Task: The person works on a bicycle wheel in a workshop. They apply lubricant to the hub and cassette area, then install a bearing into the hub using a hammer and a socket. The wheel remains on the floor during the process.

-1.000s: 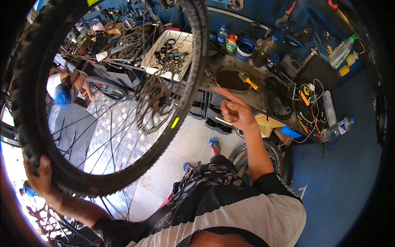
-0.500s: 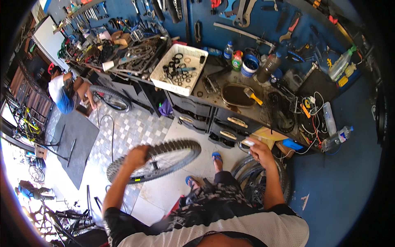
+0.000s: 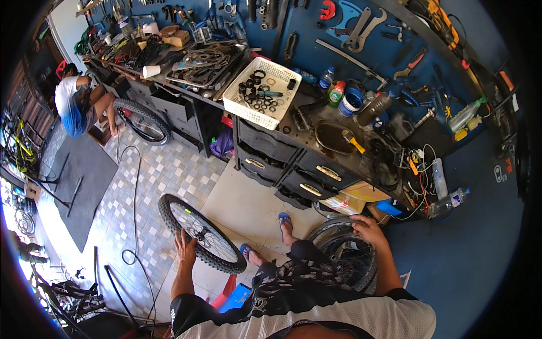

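A bicycle wheel with a knobby black tyre (image 3: 221,261) leans at a tilt over the floor, left of my feet. My left hand (image 3: 185,247) lies against its near left side, fingers spread over the tyre toward the spokes. On my right, several more wheels (image 3: 322,233) stand together by the bench end and the blue wall. My right hand (image 3: 370,231) rests at the top of their tyres, its fingers curled over the edge; the fingertips are partly hidden.
Ahead runs a dark workbench with drawers (image 3: 265,148), holding a white basket (image 3: 234,96) of small rings, an oval tray (image 3: 327,148) with a yellow-handled brush (image 3: 354,141), and bottles. A co-worker (image 3: 76,104) crouches at far left beside another wheel (image 3: 148,129). A hose (image 3: 135,209) crosses the tiles.
The knobby wheel has swung lower and turned, and my left hand has gone from gripping its top to spread fingers on its side. My right hand has moved down onto the right-hand wheels.
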### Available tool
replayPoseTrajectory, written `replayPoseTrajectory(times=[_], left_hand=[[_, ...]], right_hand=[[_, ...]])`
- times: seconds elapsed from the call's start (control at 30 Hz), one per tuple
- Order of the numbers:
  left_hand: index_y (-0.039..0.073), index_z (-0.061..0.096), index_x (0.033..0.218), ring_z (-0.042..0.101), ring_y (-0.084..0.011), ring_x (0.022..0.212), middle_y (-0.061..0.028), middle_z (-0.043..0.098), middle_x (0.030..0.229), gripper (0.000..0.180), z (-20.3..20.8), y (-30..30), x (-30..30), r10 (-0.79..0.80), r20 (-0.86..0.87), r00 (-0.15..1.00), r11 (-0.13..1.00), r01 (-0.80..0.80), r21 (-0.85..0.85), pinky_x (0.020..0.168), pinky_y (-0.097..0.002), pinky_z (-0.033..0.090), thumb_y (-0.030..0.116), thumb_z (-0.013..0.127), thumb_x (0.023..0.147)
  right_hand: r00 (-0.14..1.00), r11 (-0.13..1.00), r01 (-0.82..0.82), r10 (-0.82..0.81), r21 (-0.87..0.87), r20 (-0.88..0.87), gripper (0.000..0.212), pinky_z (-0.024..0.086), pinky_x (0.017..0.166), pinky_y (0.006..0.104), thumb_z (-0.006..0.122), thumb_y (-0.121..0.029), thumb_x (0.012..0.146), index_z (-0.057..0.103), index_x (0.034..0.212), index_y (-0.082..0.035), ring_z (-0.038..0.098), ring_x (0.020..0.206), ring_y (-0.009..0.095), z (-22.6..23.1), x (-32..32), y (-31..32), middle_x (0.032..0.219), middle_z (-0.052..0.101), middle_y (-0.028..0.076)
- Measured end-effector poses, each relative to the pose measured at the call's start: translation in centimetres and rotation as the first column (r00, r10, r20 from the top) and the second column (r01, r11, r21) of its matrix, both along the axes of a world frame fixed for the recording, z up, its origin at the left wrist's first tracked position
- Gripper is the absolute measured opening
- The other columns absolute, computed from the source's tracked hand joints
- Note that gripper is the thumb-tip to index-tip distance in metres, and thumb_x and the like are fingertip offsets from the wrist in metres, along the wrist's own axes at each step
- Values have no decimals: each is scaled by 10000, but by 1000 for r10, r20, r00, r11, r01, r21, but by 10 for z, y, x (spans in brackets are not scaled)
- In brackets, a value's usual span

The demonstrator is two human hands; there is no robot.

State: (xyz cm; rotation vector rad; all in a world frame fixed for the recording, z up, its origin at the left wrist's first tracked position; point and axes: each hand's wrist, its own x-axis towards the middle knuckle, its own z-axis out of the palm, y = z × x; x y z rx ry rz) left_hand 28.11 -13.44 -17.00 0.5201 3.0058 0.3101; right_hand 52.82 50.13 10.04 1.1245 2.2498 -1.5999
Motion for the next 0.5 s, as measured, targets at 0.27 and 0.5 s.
replayPoseTrajectory(times=[0.27,0.5], left_hand=[[-13,230,1573,423,-505,1398,-316,532,1415,1118,-10,-1,-11,862,329,385,380,-921,82,1147,-543,390,425,828,736],[7,451,1227,607,-498,1107,-302,642,1115,644,-13,51,-22,725,364,585,576,-804,146,957,-551,483,229,740,696]], right_hand=[[989,993,-122,121,-2,89,393,437,583,244,692,-197,976,655,1346,-71,558,674,57,-10,-9,-30,835,684,3],[971,977,-195,181,82,159,442,550,766,349,707,-259,961,641,1346,-52,701,861,175,-27,26,-32,959,755,107]])
